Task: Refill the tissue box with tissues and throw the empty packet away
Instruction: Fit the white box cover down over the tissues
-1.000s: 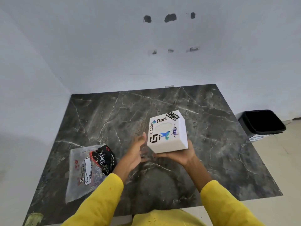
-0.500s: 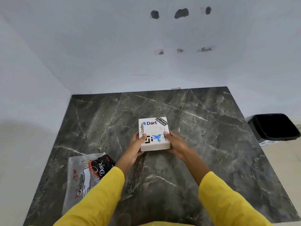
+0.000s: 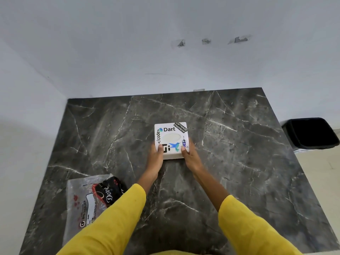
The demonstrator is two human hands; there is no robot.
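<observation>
A white square tissue box (image 3: 171, 138) covered in stickers rests flat on the dark marble table (image 3: 239, 162), its oval opening facing up with white tissue showing inside. My left hand (image 3: 155, 159) grips the box's near left side, thumb on its top. On the near right corner sits my right hand (image 3: 190, 156), thumb on top as well. A flattened clear plastic packet (image 3: 88, 201) with a black and red label lies at the table's near left, partly hidden by my yellow left sleeve.
A black waste bin (image 3: 311, 133) stands on the floor just past the table's right edge. White walls close the table's back and left sides. The table's near edge runs under my arms.
The box was held tilted above the table a second ago. Both hands have lowered it and set it flat on the marble, a little farther from me.
</observation>
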